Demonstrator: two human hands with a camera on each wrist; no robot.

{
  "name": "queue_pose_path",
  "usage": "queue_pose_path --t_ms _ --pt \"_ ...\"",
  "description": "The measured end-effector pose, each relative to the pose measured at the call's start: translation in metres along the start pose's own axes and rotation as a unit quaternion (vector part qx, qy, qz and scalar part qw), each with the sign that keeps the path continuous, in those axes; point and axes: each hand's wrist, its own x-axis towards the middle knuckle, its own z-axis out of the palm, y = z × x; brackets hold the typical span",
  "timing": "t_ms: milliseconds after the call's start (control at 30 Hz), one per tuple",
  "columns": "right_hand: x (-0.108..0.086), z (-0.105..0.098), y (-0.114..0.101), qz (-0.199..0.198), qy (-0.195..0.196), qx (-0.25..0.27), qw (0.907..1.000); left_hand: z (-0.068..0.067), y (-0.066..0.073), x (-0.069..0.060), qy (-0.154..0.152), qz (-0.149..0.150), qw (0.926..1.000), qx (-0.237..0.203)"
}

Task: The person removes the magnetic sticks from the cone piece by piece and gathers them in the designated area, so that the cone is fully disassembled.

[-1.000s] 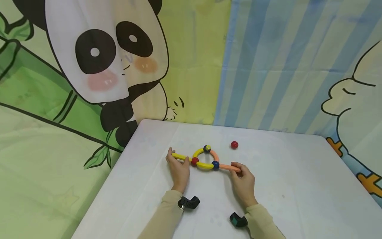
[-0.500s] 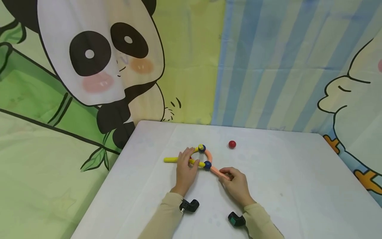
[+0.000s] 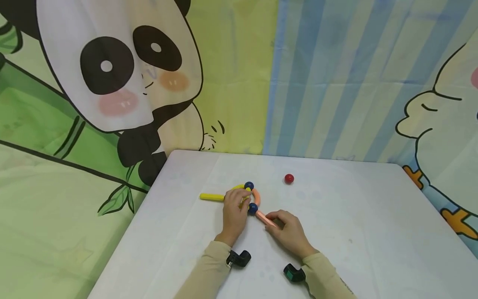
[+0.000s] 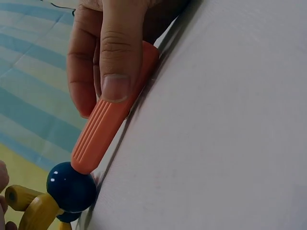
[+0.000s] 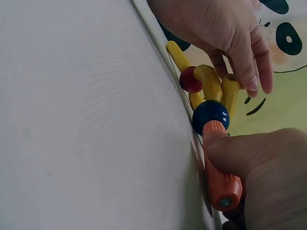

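Orange rod (image 3: 265,218), pinched in my right hand (image 3: 290,234), lies long axis forward-left from that hand, touching a blue ball (image 3: 252,208); nearer the ball, I see my left hand (image 3: 234,215) pinching a yellow rod (image 5: 231,91).

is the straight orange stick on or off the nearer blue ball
On: the orange stick meets the nearer blue ball, with no gap visible in either wrist view.
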Motion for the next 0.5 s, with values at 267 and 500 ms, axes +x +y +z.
queue_pose_path --t_ms 267,500 --pt "0.0032 -0.0037 -0.0028 0.046 0.057 -0.025 0.997 0.0044 -0.0076 -0.0069 -0.068 -0.026 0.9964 0.045" --pt "0.0028 -0.0058 -0.0019 0.084 0.072 -0.094 0.9894 0.0032 -0.009 -0.0099 -0.099 -0.038 0.9919 0.07"
